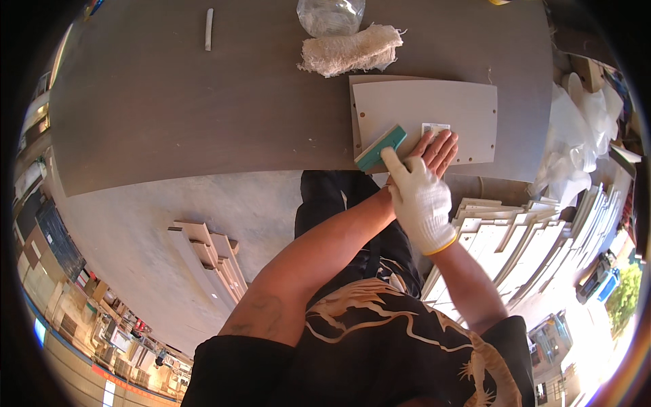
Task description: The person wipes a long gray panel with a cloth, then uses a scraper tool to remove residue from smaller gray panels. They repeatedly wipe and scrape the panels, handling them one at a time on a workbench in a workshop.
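Note:
My bare left hand (pixel 442 150) is open, its fingers stretched out over a grey panel (pixel 444 102) beside a small white label (pixel 434 129). My right hand (pixel 422 203), in a white knitted glove with a yellow cuff edge, crosses over my left hand and covers part of it. The gloved thumb extends to a green block-shaped hand tool (pixel 381 146) with a pale strip along one edge. This tool lies slanted at the panel's near left corner. The other gloved fingers look curled; what they grip is hidden. Small holes dot the panel's edges, and another panel shows beneath it.
A rolled beige cloth (pixel 351 51) and a clear plastic bag (pixel 331 16) lie beyond the panels on the brown table (pixel 203 115). A thin white stick (pixel 209 29) is farther left. Stacked white boards (pixel 508 237) stand at right, brown boards (pixel 210 261) at left on the floor.

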`<state>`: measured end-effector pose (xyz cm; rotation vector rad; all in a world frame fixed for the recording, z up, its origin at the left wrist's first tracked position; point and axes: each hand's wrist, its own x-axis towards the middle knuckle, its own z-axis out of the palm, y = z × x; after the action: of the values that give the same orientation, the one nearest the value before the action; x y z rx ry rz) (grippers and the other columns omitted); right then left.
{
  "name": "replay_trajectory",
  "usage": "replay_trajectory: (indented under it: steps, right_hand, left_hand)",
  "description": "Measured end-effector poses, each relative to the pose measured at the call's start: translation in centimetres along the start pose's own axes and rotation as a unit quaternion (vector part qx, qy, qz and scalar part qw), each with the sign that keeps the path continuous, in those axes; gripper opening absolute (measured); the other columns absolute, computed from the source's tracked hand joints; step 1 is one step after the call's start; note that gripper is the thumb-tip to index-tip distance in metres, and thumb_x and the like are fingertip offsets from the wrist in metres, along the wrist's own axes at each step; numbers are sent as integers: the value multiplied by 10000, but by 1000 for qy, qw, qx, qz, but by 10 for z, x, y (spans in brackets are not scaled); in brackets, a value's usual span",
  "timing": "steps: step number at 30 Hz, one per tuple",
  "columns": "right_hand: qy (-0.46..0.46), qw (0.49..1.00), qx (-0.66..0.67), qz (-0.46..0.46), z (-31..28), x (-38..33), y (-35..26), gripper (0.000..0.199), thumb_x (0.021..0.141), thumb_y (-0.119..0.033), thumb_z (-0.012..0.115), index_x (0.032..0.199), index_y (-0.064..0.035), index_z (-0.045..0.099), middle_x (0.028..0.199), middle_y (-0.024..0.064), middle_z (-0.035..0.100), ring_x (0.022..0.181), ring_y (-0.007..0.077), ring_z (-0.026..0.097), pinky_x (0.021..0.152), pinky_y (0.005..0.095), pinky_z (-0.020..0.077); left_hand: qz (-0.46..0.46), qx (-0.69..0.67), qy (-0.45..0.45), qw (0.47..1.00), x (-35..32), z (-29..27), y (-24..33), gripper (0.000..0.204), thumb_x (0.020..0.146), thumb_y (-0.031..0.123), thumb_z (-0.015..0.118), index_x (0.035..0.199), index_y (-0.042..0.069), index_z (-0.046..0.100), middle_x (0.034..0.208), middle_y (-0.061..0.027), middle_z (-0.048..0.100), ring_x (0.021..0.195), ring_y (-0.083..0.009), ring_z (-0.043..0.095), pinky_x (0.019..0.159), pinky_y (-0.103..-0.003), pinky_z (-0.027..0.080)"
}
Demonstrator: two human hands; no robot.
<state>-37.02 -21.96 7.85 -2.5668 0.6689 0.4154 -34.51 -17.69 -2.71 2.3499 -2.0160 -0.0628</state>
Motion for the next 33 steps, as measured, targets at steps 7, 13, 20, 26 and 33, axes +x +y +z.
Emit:
replay_trajectory:
  steps: [7, 13, 20, 26, 33]
  right_hand:
    - [-27, 999, -5, 26, 16, -14, -7, 598, 890, -161, 766, 1457, -262, 604, 992, 133, 641, 770, 360, 725, 629, 479, 576]
    - [-9, 1000, -12, 6, 23, -10, -6, 614, 857, -185, 803, 1435, -262, 611, 954, 134, 631, 759, 358, 721, 609, 480, 579]
    - [10, 1000, -10, -12, 31, -23, 5, 645, 835, -193, 825, 1435, -260, 596, 947, 125, 624, 758, 368, 720, 592, 486, 576]
    - [24, 999, -26, 8, 38, -1, -9, 543, 887, -158, 708, 1406, -285, 614, 949, 120, 637, 750, 380, 727, 573, 501, 560]
    - [-7, 995, -91, 33, 34, 20, -20, 470, 919, -159, 659, 1375, -243, 577, 949, 134, 652, 763, 385, 745, 570, 517, 564]
  left_hand:
    - [-4, 78, -31, 997, -7, -11, 1, 831, 1048, 468, 443, 1734, 74, 189, 1822, -137, 155, 1690, -321, 126, 1383, -549, 93]
    - [-93, 139, -9, 986, -13, 8, 34, 790, 1065, 417, 429, 1718, 32, 208, 1816, -163, 160, 1685, -345, 142, 1381, -545, 104]
    - [-71, 86, -24, 994, -27, 20, 51, 770, 1070, 416, 439, 1713, 46, 235, 1813, -154, 184, 1679, -330, 178, 1377, -546, 132]
    - [-142, 191, -3, 971, -21, 26, 52, 690, 1124, 400, 392, 1713, 71, 247, 1811, -142, 191, 1670, -293, 216, 1377, -499, 176]
    - [-49, 172, -6, 984, -32, 23, 39, 698, 1116, 335, 415, 1708, 19, 225, 1793, -167, 245, 1661, -339, 242, 1372, -534, 193]
